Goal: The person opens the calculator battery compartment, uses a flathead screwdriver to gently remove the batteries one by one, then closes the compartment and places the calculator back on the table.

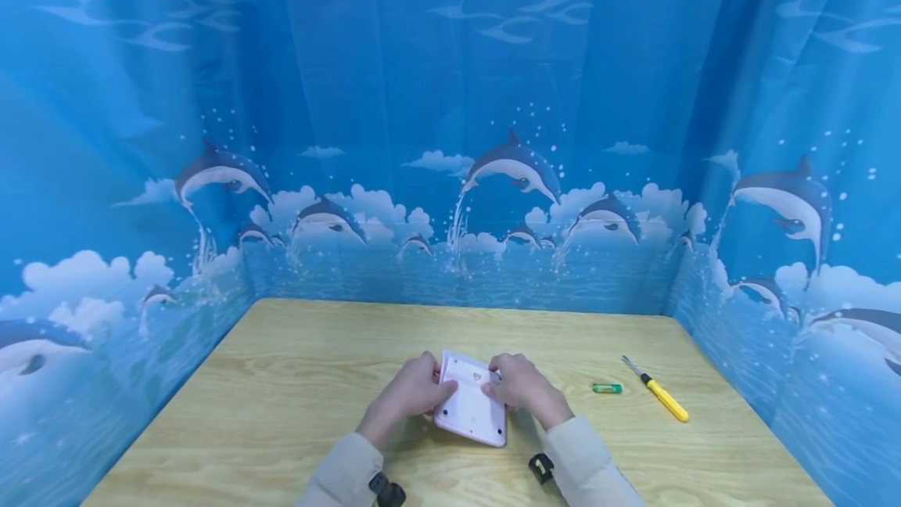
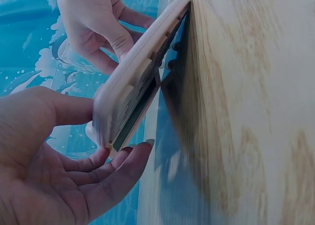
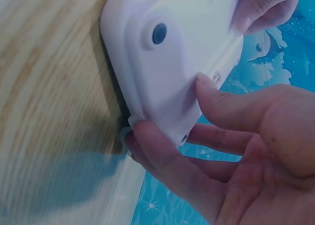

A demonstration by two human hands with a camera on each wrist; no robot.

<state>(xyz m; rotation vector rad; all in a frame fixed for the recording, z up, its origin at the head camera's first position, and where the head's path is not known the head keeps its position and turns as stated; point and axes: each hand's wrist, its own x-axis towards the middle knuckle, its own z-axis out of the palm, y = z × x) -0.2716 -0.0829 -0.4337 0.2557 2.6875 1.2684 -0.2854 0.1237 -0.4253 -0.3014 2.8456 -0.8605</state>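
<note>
A pale pink calculator (image 1: 470, 411) is tilted over the table with its back, dotted with dark round feet, facing up. On its left side my left hand (image 1: 414, 388) holds the edge, thumb on the back and fingers beneath. My right hand (image 1: 526, 386) grips the opposite edge the same way, its thumb pressing on the back near a small recess. In the left wrist view the keys and dark display of the calculator (image 2: 127, 89) face down toward the wood, and its far end comes close to the surface.
To the right of my hands lies a small green battery (image 1: 607, 388). Beyond it rests a screwdriver (image 1: 663, 397) with a yellow handle and a metal shaft. A blue dolphin-print curtain (image 1: 450, 100) encloses the back and sides of the wooden table (image 1: 296, 382).
</note>
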